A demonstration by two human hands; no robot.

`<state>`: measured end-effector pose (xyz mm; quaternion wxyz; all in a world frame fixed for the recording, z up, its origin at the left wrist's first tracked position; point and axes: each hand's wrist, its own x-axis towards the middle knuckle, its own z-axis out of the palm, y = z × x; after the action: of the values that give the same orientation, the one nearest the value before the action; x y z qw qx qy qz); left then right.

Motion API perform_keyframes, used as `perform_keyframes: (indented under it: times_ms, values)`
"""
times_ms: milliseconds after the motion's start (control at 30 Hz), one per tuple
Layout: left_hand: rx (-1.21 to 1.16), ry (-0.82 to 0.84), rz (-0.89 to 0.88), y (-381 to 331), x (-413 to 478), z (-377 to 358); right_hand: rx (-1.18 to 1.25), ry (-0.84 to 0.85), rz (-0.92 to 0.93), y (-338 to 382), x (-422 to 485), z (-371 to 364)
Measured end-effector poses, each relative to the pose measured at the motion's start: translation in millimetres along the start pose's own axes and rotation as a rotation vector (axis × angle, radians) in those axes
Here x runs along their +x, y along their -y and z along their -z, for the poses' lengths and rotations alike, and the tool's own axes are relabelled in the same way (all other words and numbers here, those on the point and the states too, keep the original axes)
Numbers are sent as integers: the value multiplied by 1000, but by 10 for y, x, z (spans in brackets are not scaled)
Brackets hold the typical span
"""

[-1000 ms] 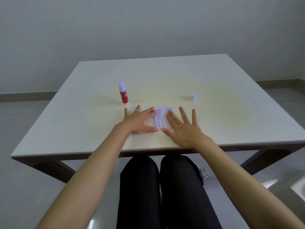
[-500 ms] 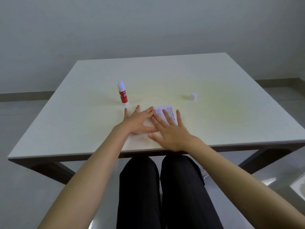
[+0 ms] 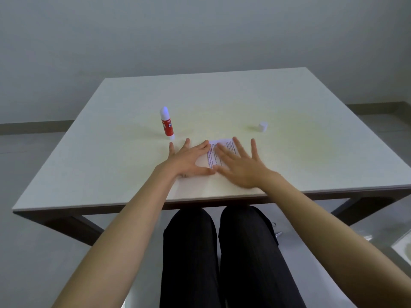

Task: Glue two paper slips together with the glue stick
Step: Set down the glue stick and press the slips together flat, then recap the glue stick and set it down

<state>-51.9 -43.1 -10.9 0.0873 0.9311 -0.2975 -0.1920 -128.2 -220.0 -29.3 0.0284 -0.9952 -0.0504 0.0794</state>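
White paper slips with printed text (image 3: pixel 213 155) lie flat near the table's front edge, mostly covered by my hands. My left hand (image 3: pixel 189 160) rests flat on their left part, fingers spread. My right hand (image 3: pixel 239 165) lies flat on their right part, fingers apart, slightly blurred. I cannot make out where one slip ends and the other begins. A red and white glue stick (image 3: pixel 166 123) stands upright just beyond my left hand, uncapped. Its small white cap (image 3: pixel 262 126) sits apart, to the far right of the paper.
The white square table (image 3: pixel 222 101) stands against a grey wall. My knees in dark trousers (image 3: pixel 222 252) show below its front edge. A grey floor surrounds the table.
My right hand slid left over the paper and then back to the right across it. My left hand stayed pressed in place. The glue stick and cap have not moved.
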Motion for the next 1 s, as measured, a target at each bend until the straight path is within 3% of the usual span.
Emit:
perform_keyframes:
  times_ms: [133, 300, 533, 667, 767, 833, 900, 933, 1000]
  values:
    - [8, 18, 10, -23, -9, 27, -25, 29, -125, -117, 62, 136]
    - [-1, 30, 12, -27, -22, 42, 20, -93, 93, 188, -421, -171]
    - [-7, 33, 13, -26, -23, 50, 45, -4, -114, -133, -119, 9]
    - [-208, -54, -41, 30, -70, -61, 47, -79, -112, -100, -131, -102]
    - [-526, -280, -71, 47, -118, -94, 27, -127, -128, -97, -136, -122]
    - [-793, -688, 18, 56, -136, -39, 25, -156, -124, -91, -148, -122]
    - [-870, -1053, 211, 106, -113, 43, 49, -197, -116, -72, -197, -137]
    - [-879, -1104, 292, 144, -75, 101, 79, -233, -114, -67, -209, -131]
    - [-879, -995, 393, 209, 26, 170, 174, -292, -131, -59, -237, -109]
